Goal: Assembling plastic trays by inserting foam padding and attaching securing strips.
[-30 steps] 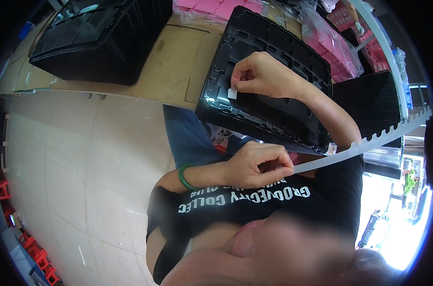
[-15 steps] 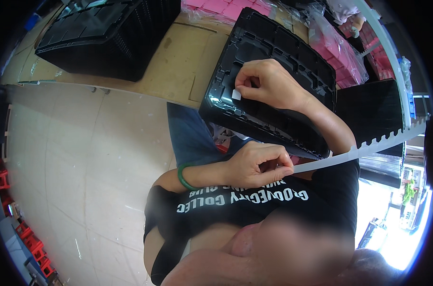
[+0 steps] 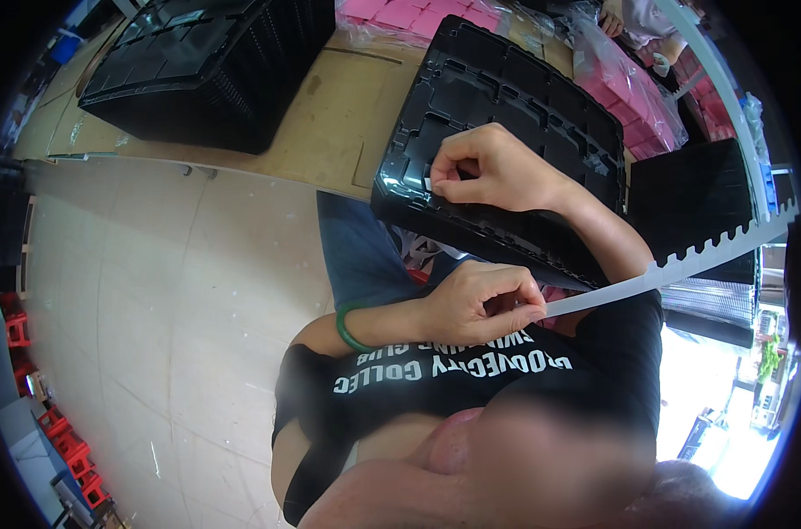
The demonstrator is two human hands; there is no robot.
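My left hand [image 3: 484, 304], with a green bangle [image 3: 351, 326] on its wrist, pinches the end of a long white strip [image 3: 612, 298]. The strip curves away to the right, with notches along its upper edge. My right hand [image 3: 506, 172] is over the near left part of a stack of black plastic trays [image 3: 506, 75]. Its thumb and forefinger pinch a small white sticker [image 3: 428, 183], of which only a sliver shows. Whether the sticker touches the tray cannot be made out.
Another stack of black trays [image 3: 233, 88] stands left on the brown table [image 3: 334, 115]. Pink boxes in clear plastic [image 3: 630, 106] lie at the back right, near another person's hand [image 3: 612, 16]. Red stools [image 3: 70, 450] stand far left on the floor.
My right hand has shifted slightly left and down with the sticker, which its fingers now cover more. The left hand keeps its hold on the strip. The whole view has shifted a little.
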